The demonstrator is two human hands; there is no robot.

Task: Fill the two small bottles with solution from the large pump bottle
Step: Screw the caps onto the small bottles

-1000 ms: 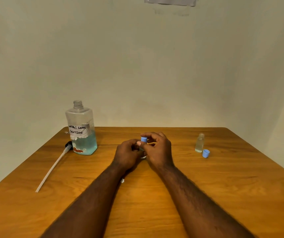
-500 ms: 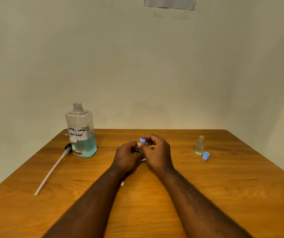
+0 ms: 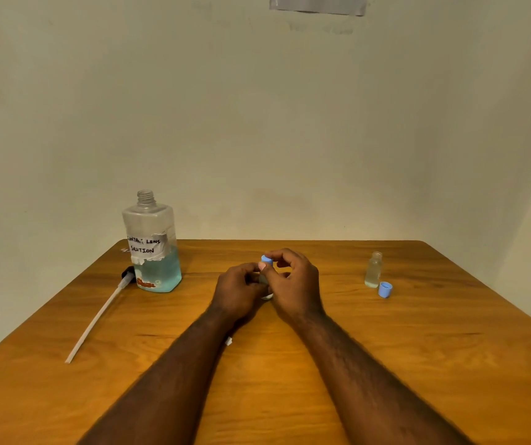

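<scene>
The large clear bottle (image 3: 153,248), labelled "contact lens solution" and about a third full of blue liquid, stands open at the table's far left. Its pump with the long white tube (image 3: 97,319) lies beside it. At the table's middle my left hand (image 3: 238,289) grips a small bottle (image 3: 266,296), almost hidden between my hands. My right hand (image 3: 293,284) pinches the blue cap (image 3: 267,260) on top of that bottle. A second small clear bottle (image 3: 372,269) stands uncapped at the far right, its blue cap (image 3: 385,289) lying next to it.
Everything rests on a wooden table (image 3: 418,364) pushed against a plain wall. A tiny white scrap (image 3: 228,341) lies by my left forearm.
My hands stay together at the table's middle; the right fingers have shifted slightly around the blue cap. The view has tilted a little, nothing else moved.
</scene>
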